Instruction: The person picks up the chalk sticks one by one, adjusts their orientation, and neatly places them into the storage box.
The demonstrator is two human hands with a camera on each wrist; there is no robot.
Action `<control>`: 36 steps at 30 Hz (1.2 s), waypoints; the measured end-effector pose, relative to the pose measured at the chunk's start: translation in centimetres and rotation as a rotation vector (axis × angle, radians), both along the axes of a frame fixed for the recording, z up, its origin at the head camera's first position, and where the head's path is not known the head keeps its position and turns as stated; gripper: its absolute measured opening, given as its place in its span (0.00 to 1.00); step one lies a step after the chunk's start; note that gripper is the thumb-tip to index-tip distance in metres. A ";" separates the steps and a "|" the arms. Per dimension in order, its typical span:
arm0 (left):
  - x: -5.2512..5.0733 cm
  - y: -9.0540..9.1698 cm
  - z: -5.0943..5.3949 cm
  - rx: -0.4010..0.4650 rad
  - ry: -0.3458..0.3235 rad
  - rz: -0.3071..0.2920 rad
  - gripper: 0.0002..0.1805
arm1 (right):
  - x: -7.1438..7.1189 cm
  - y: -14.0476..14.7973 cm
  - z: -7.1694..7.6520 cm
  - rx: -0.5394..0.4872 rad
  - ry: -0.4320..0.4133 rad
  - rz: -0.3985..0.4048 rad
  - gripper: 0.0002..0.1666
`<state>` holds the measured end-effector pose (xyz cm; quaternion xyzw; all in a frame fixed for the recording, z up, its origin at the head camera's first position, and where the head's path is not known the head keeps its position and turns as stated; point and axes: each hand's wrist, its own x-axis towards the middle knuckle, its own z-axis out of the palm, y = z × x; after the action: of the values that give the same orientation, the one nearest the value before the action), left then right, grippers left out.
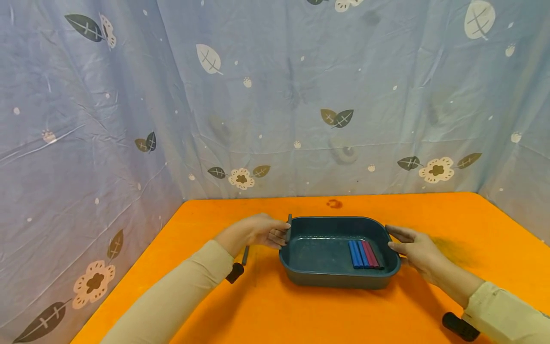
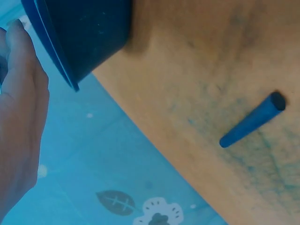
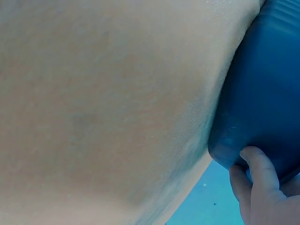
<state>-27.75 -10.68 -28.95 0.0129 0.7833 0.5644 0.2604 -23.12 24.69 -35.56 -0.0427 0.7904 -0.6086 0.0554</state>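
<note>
A dark teal rectangular tray [image 1: 318, 255] with rounded corners stands on the orange table. Inside it, toward the right end, several blue and maroon sticks [image 1: 364, 254] lie side by side, with a darker one at their right edge. At the tray's left end my left hand [image 1: 264, 231] pinches a dark grey-green stick [image 1: 289, 228], held upright by the rim. My right hand [image 1: 418, 248] grips the right end by its rim; in the right wrist view its fingers [image 3: 262, 171] touch the tray's outer wall. A similar dark stick [image 1: 245, 255] lies on the table under my left wrist.
Behind the table [image 1: 451, 215] and along both sides hangs a pale blue patterned curtain [image 1: 275, 119]. Greenish smudges mark the tabletop right of the tray, and a reddish stain sits at the back. Black devices [image 1: 460, 326] show below both wrists.
</note>
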 end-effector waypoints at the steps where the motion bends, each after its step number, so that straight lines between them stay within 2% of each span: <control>1: 0.0 0.2 0.1 -0.002 -0.004 -0.002 0.10 | 0.0 0.0 0.0 -0.001 -0.001 0.000 0.36; 10: -0.4 1.7 0.2 -0.026 -0.032 -0.028 0.12 | 0.0 0.0 0.1 0.013 -0.004 0.002 0.35; 16: -0.8 2.8 0.2 -0.054 -0.046 -0.068 0.10 | 0.1 -0.1 0.2 0.012 -0.004 0.007 0.35; 22: -1.0 4.2 0.7 -0.057 -0.065 -0.085 0.10 | 0.0 -0.1 0.4 0.022 -0.004 -0.002 0.35; 30: -1.1 6.3 1.0 -0.091 -0.101 -0.162 0.09 | 0.1 -0.2 0.1 0.017 0.012 0.005 0.35; 36: -1.5 7.8 1.1 -0.088 -0.117 -0.165 0.17 | 0.0 -0.2 0.1 0.024 0.016 0.006 0.34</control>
<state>-29.25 -2.86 -27.87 0.0331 0.7869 0.5060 0.3517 -23.09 24.51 -35.43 -0.0494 0.7980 -0.5985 0.0516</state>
